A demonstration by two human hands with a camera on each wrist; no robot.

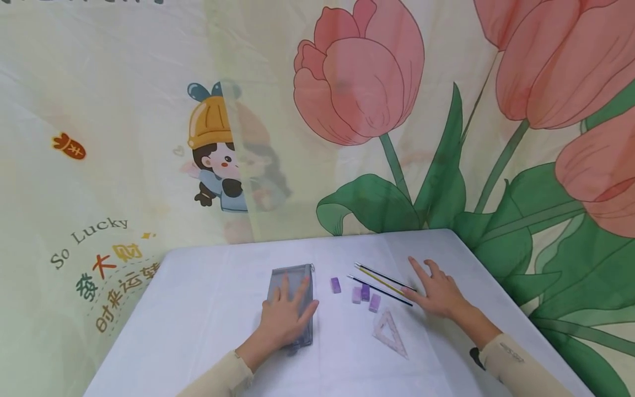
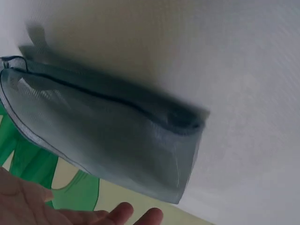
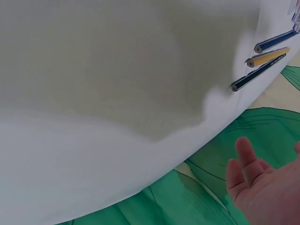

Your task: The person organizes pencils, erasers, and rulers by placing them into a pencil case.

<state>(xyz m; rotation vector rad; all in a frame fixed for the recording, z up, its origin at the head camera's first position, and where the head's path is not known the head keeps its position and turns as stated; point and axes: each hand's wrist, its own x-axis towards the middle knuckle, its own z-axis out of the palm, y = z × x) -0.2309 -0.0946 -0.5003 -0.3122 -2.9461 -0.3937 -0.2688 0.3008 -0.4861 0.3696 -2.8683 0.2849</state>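
Note:
A grey mesh zip pouch (image 1: 294, 273) (image 2: 112, 126) lies on the white-covered table, left of centre. My left hand (image 1: 283, 320) (image 2: 28, 206) is over it with fingers spread, covering its middle; whether it touches the mesh I cannot tell. To the right lie a yellow pencil (image 1: 380, 279) (image 3: 268, 57) and two dark pencils, the lower one (image 1: 379, 290) nearer me. Beside their right ends is my right hand (image 1: 439, 295) (image 3: 262, 190), its fingers extended or loosely bent, gripping nothing. Several purple erasers (image 1: 374, 302) and a clear set square (image 1: 398, 341) are between the hands.
A white cloth covers the table (image 1: 198, 331). Behind its far edge hangs a printed curtain (image 1: 357, 88) with pink tulips and a cartoon figure. One pale purple eraser (image 1: 335, 285) lies apart, close to the pouch's right side.

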